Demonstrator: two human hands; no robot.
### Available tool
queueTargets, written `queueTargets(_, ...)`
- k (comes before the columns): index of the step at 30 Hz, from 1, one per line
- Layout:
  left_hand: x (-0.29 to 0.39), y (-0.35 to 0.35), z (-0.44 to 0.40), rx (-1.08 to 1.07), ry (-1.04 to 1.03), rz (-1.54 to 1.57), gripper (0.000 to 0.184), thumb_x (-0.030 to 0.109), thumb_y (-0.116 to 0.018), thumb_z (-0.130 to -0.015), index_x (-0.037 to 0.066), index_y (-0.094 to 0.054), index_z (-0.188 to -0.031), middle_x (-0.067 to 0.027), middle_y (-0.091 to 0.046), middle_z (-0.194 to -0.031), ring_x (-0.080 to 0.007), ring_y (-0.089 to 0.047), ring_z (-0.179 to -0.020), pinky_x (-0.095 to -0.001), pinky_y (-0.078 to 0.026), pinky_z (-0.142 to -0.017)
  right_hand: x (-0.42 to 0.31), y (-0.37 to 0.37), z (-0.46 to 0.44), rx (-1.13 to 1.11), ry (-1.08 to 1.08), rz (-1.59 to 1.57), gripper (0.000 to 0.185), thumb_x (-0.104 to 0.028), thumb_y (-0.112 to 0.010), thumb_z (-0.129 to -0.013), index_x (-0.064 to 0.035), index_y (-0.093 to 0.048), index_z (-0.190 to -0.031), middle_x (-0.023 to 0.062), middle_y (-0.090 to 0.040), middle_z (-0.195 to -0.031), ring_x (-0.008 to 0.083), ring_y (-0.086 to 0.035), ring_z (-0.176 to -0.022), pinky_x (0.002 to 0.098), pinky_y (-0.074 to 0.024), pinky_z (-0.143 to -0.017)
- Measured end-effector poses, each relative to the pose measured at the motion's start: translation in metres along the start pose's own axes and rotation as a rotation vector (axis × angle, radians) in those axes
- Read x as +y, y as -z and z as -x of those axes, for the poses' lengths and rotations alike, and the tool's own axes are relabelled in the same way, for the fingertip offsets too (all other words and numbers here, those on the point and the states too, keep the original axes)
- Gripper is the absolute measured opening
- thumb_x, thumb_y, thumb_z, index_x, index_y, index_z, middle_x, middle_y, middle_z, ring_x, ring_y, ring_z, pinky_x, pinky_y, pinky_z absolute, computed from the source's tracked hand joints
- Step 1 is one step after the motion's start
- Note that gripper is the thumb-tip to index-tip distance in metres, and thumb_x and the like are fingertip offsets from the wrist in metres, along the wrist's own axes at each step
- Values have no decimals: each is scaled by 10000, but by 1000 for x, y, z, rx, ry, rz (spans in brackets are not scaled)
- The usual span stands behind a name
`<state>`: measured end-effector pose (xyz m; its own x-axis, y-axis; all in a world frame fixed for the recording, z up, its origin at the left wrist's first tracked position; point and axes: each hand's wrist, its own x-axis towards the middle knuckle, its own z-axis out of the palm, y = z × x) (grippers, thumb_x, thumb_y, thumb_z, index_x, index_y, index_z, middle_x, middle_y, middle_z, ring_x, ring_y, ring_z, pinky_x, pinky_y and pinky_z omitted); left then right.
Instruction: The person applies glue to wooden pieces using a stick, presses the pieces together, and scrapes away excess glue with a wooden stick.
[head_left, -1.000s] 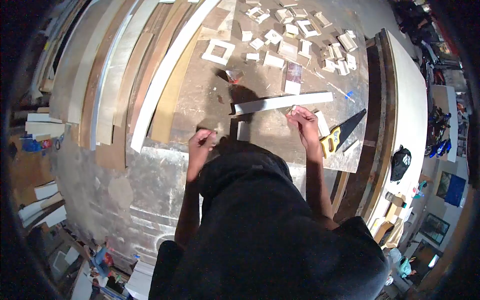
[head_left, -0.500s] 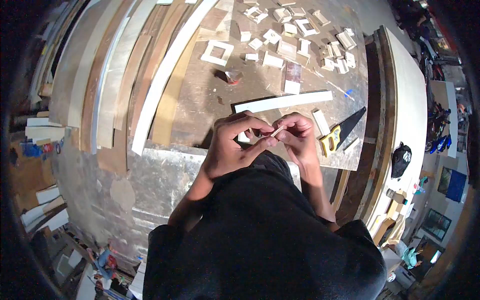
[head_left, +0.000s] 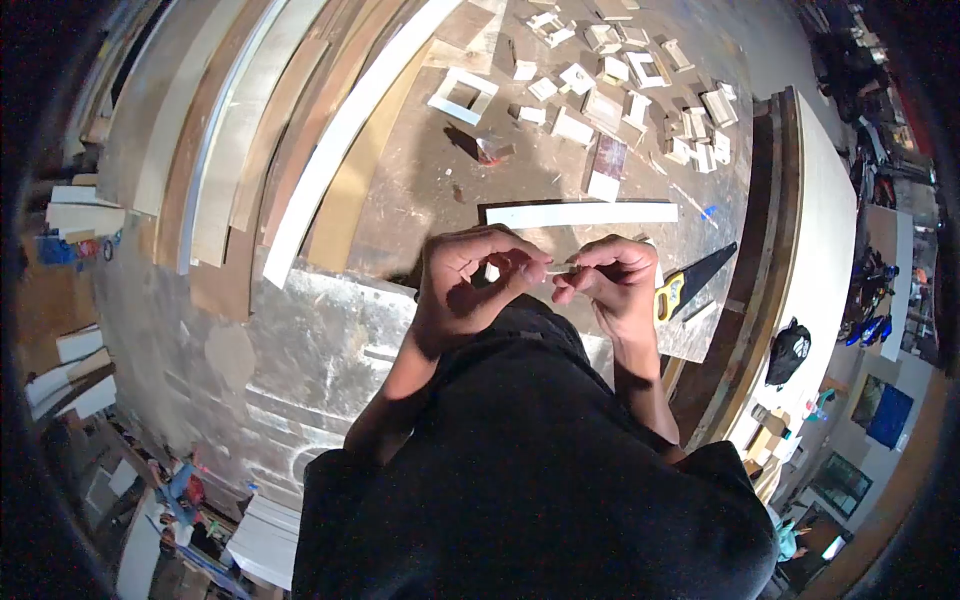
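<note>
Between my two hands is a small, thin, pale strip [head_left: 561, 268] that looks like wood. My left hand [head_left: 478, 278] pinches its left end between thumb and fingertips. At the other end, the fingers of my right hand [head_left: 618, 282] are closed on it. Much of the strip is hidden by my fingertips. Just beyond my hands lies a long white strip of board [head_left: 585, 213] on the worktable [head_left: 400, 215]. A handsaw [head_left: 697, 278] with a yellow and black handle rests to the right of my right hand.
Several small wooden frames and blocks [head_left: 603, 108] are scattered at the table's far side. A square wooden frame [head_left: 463, 96] and a small reddish object [head_left: 490, 151] lie nearer. Long boards [head_left: 330, 150] lie along the left. A black cap [head_left: 790, 352] sits on the right-hand bench.
My fingers have shifted on the strip, which was slanted and now lies nearly level. My right hand has moved slightly right. The camera view has tilted and turned a little.
</note>
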<state>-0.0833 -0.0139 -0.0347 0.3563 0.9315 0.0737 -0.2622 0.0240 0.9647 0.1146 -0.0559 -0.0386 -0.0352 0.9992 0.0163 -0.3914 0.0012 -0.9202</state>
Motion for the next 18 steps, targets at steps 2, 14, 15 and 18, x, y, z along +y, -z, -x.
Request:
queueTargets(2, 1, 2, -6, -51, -44, 6, 129, 68, -740, -837, 0, -733, -946, -80, -727, -838, -129, -684, -771, -246, -501, -638, -2, 2, -5, 0, -9, -30, 105, 126, -683, -834, 90, -644, -925, 207, -695, -827, 290, -728, -705, 388, -624, -648)
queueTargets(14, -9, -16, -36, -145, -72, 47, 121, 41, -768, -823, -22, -714, -911, -87, -706, -813, -112, -650, -738, -241, -485, -642, -23, 13, -18, 103, -9, -41, 206, -92, -734, -879, 81, -629, -842, 201, -687, -768, 251, -697, -623, 342, -587, -545)
queueTargets(15, -8, -18, -37, -155, -65, 45, 121, 41, -768, -823, -22, -714, -911, -87, -706, -813, -112, -650, -738, -241, -485, -642, -25, 14, -18, 109, -15, -42, 217, -103, -729, -886, 81, -626, -837, 202, -684, -756, 249, -697, -622, 345, -588, -544)
queueTargets(18, -8, -21, -41, -128, -19, 83, 121, 27, -765, -822, -38, -707, -906, -94, -695, -811, -115, -640, -731, -247, -489, -649, -27, 18, -17, 120, -42, -52, 213, -97, -724, -889, 84, -625, -837, 207, -686, -758, 252, -698, -624, 346, -587, -544)
